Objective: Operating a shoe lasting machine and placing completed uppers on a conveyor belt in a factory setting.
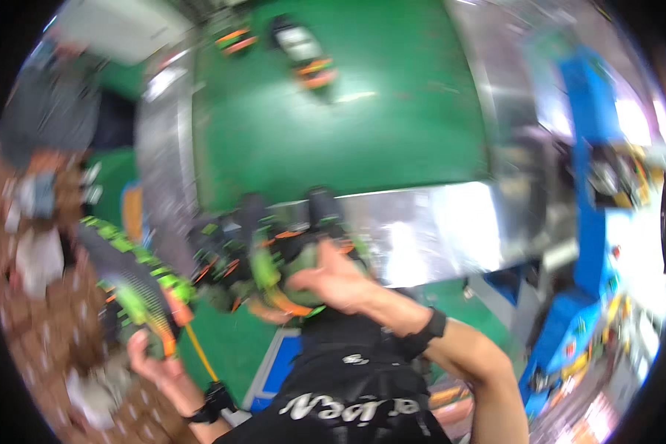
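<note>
My left hand (154,362), at the lower left, grips a dark sports shoe (142,307) with neon green and orange parts. Against it lies another dark shoe (129,251), its patterned sole with green edging turned up. Nearer the middle, my right hand (334,281) is closed on a black, green and orange shoe (277,274) at the near edge of the metal frame. Beside that one are more shoes of the same colours, one dark shoe (218,259) among them. Motion blur hides how my fingers sit on the shoes.
A green belt (407,96) runs away from me between metal side rails (163,140). Toward its far end lie a shoe (307,55) and another shoe (233,37). Blue machine framing (588,192) stands on the right. A blue panel (281,362) shows low beside my body.
</note>
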Motion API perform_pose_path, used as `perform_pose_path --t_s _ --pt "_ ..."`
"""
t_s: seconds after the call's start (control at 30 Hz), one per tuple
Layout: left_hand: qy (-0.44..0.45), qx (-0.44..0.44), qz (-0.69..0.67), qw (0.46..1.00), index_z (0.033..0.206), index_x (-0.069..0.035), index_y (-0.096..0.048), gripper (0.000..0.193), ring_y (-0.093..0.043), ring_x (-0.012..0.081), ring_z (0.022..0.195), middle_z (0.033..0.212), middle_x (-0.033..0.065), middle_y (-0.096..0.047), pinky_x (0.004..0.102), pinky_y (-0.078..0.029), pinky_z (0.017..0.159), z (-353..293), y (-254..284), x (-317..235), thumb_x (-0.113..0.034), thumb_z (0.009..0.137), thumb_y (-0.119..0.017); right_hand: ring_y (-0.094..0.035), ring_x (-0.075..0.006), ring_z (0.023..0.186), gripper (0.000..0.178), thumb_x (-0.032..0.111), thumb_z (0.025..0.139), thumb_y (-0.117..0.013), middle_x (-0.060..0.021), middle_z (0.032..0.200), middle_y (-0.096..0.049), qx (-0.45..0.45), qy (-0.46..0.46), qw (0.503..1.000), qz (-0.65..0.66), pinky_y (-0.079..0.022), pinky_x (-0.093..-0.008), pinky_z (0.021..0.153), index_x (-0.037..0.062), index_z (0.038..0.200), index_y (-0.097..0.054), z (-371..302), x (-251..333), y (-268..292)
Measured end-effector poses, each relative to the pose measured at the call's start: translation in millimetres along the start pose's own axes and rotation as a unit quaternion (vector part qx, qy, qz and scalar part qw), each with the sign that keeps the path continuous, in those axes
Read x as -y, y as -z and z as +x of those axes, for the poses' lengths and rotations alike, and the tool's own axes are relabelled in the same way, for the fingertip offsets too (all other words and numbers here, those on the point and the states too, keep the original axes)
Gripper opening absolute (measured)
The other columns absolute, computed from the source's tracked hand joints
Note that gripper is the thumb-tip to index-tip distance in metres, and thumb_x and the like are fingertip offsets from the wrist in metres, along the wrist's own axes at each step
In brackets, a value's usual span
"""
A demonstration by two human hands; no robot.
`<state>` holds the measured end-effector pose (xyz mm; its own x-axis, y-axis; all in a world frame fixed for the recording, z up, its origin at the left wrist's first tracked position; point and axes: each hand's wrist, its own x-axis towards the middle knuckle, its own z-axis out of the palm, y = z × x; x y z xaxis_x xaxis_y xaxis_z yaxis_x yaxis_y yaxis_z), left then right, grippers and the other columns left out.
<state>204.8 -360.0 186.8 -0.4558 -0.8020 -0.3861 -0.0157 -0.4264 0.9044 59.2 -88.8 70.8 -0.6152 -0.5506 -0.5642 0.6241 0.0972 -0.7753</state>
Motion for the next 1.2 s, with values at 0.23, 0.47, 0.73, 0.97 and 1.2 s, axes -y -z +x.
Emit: perform_pose_path --t_s 0.23,0.47,0.73,0.97,1.2 --pt "0.179 0.584 0.115 0.783 0.134 0.002 -0.040 0.074 -0.058 0.0321 0.107 0.124 0.0189 -0.054 0.0434 -0.049 0.092 -11.9 -186.6 76.7 -0.013 0.067 -0.066 -0.040 -0.0149 0.119 0.078 0.007 0.074 -0.065 -0.0079 0.129 -0.045 -0.172 0.366 0.886 0.226 -0.032 -0.0286 0.104 -0.0010 0.142 -0.027 -189.9 36.1 38.2" --pt "0.345 0.884 0.141 0.284 0.139 -0.002 -0.035 0.086 -0.060 0.0316 0.103 0.122 0.0179 -0.054 0.0436 -0.052 0.087 -212.2 -227.7 97.5 -0.012 0.062 -0.073 -0.043 -0.0196 0.123 0.076 0.013 0.074 -0.071 -0.0124 0.133 -0.048 -0.713 0.272 0.646 0.018 -0.028 -0.0338 0.110 -0.0037 0.139 -0.034 -413.0 -88.9 -139.6" --pt "0.434 0.748 0.453 -0.216 0.139 0.000 -0.032 0.073 -0.052 0.0289 0.121 0.132 0.0161 -0.049 0.0429 -0.040 0.106 -394.1 1.7 102.1 0.010 0.073 -0.062 -0.055 -0.0213 0.110 0.069 0.006 0.065 -0.070 -0.0137 0.118 -0.057 -0.920 0.057 0.020 0.387 -0.041 -0.0340 0.099 -0.0054 0.128 -0.043 -357.0 -173.6 -459.7" --pt "-0.065 0.904 0.182 -0.380 0.137 0.006 -0.031 0.076 -0.060 0.0315 0.099 0.107 0.0233 -0.060 0.0363 -0.048 0.086 -501.8 227.0 124.6 -0.008 0.069 -0.061 -0.056 -0.0291 0.108 0.063 0.003 0.078 -0.059 -0.0194 0.123 -0.054 -0.892 -0.231 -0.163 0.353 -0.043 -0.0363 0.095 -0.0037 0.136 -0.036 -375.1 -269.5 -490.4" --pt "0.112 0.941 0.168 -0.270 0.138 0.001 -0.038 0.065 -0.057 0.0250 0.116 0.132 0.0157 -0.052 0.0351 -0.044 0.100 -430.8 131.0 118.4 0.000 0.078 -0.060 -0.053 -0.0280 0.116 0.037 -0.004 0.086 -0.048 -0.0220 0.124 -0.051 -0.985 0.005 -0.164 0.044 -0.038 -0.0416 0.106 -0.0057 0.123 -0.044 -390.3 -222.0 -389.1"
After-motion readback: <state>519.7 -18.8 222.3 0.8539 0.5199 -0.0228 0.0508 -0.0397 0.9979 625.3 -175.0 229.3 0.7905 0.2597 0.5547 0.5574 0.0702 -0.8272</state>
